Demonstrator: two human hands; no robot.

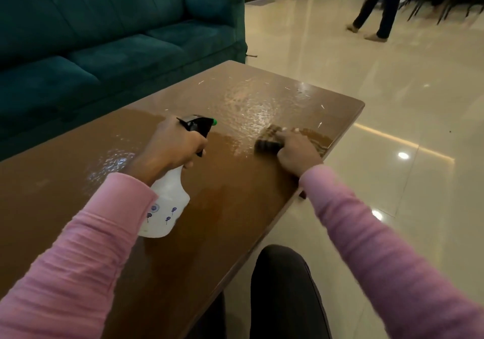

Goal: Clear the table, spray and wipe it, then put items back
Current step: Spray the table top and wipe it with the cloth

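Observation:
A brown wooden table (65,181) fills the middle of the view, with wet spray droplets shining on its far half. My left hand (172,145) grips the neck of a white spray bottle (167,205) with a black trigger head and green nozzle, held just above the table and pointing away. My right hand (296,152) presses a dark striped cloth (269,139) onto the table near its right edge; the cloth is blurred and my fingers hide part of it.
A teal sofa (104,37) stands close behind the table's left side. Glossy tiled floor (392,90) spreads to the right. A person (377,6) stands on the floor at the far right beside chair legs. My dark-trousered knee (282,286) is at the table's near edge.

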